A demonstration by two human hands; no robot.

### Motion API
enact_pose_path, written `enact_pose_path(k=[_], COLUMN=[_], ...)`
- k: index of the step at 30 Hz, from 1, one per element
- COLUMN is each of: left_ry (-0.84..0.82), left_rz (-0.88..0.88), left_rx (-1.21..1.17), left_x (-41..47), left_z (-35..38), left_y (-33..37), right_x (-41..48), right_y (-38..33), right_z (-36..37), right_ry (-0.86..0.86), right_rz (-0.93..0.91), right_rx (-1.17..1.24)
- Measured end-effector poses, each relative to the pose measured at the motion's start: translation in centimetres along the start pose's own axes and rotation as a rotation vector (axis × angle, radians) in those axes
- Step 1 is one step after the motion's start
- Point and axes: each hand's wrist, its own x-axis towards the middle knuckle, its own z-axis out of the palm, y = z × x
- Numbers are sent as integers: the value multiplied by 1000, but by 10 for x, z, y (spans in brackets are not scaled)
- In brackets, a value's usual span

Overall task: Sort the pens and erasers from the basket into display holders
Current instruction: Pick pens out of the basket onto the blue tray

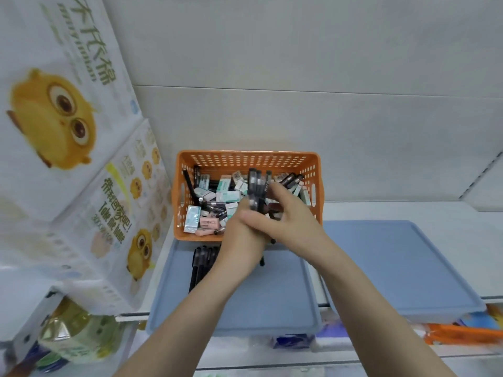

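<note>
Shelf (381,210) with orange basket (246,153) of erasers (230,196), blue tray (272,295) of pens (201,265)

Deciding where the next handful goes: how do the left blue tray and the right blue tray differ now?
The left blue tray has black pens lying at its far-left end; the right blue tray shows no pens. The left blue tray sits directly in front of the orange basket; the right blue tray lies off to the basket's right. Both are shallow, rimmed, blue-grey rectangles, side by side.
</note>
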Motion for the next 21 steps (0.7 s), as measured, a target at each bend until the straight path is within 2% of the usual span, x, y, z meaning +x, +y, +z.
enact_pose_path(k=[3, 5, 8, 9, 11, 13, 14, 16, 18, 21], left_ry=[-12, -95, -267, -255, -57, 208, 268, 227, 136, 135], left_rz=[75, 93, 102, 144, 229, 249, 211, 88, 18, 24], left_rx=[303, 331, 327, 368, 401, 506, 609, 809, 902, 902], left_x=[-11, -20, -40, -48, -61, -74, -79, -85, -90, -92], left_z=[4, 4, -5, -11, -27, -43, -49, -54, -52, -48], left_y=[2, 6, 5, 0, -13, -34, -46, -74, -95, -105], right_x=[-6, -10, -20, -24, -32, -41, -45, -51, -52, -43], right_y=[0, 2, 1, 0, 0, 6, 11, 22, 41, 63], right_z=[8, 10, 2, -4, -15, -17, -12, 8, 36, 64], right_ry=[70, 157, 272, 293, 271, 148, 45, -172, -341, -362], right_rz=[150, 205, 183, 177, 130, 57, 36, 10, -29, -93], right_rx=[114, 118, 201, 286, 352, 10, -230, -622, -872, -1073])
